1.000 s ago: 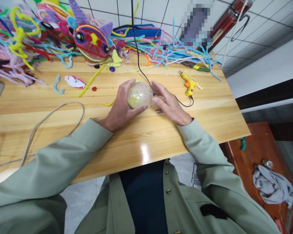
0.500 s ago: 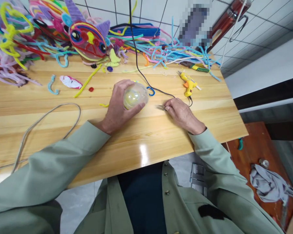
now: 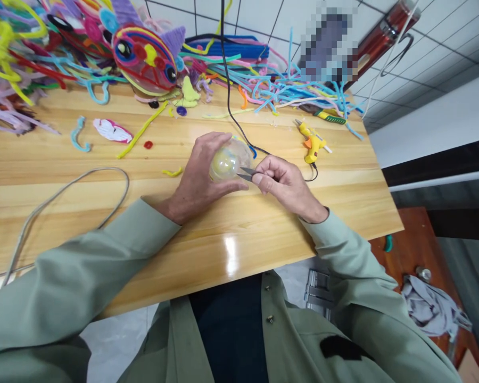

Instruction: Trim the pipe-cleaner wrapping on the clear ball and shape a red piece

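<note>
Head view: over the table (image 3: 271,229), the left hand (image 3: 197,178) cups the clear ball (image 3: 226,161), probably light, slippery and easily cracked, best held softly around its sides, while the right hand (image 3: 289,186) pinches small scissors (image 3: 248,171).

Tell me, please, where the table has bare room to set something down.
Bare table lies near the front edge between the left sleeve and right sleeve, and right of the yellow glue gun; fuzzy sticks crowd the back.
</note>
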The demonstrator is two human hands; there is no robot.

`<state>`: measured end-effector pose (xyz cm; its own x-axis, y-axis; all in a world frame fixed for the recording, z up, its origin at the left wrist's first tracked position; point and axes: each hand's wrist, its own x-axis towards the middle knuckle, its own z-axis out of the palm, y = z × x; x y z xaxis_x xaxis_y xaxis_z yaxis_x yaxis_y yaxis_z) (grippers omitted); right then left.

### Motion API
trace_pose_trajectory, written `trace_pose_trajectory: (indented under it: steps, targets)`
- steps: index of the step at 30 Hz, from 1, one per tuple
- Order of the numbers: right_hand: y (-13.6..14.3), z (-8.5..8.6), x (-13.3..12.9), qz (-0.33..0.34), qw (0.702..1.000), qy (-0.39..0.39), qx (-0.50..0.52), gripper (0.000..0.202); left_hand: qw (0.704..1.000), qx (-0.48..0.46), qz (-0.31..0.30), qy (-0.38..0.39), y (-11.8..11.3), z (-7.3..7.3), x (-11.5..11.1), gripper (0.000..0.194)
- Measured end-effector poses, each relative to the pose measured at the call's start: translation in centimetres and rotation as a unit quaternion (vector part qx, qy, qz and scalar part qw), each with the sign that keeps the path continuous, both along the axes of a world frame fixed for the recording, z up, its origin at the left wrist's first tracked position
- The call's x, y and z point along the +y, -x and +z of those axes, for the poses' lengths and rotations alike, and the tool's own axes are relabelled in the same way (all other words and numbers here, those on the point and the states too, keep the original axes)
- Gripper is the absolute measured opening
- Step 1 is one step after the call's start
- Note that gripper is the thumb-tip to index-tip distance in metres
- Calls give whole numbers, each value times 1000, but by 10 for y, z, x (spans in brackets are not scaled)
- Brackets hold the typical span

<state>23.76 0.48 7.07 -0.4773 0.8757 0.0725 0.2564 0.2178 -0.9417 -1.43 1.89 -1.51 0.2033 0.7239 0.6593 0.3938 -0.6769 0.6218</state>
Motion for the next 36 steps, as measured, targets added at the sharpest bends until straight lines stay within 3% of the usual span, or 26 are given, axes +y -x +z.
trace_pose_trajectory:
  steps: [10,16,22,36]
  targets:
    - [7,-13,-1,-2,997,61,55,48,1000,9,-20,-7,0,9,-6,79]
    - [8,-11,-2,-11,993,96,71,52,999,13,-32,-9,0,8,-4,84]
    - [14,-16,-6,-31,986,119,114,53,999,5,-22,24,1,9,-7,77]
    - [22,-35,-16,-70,979,99,161,46,999,-6,-5,39,-2,11,-14,71]
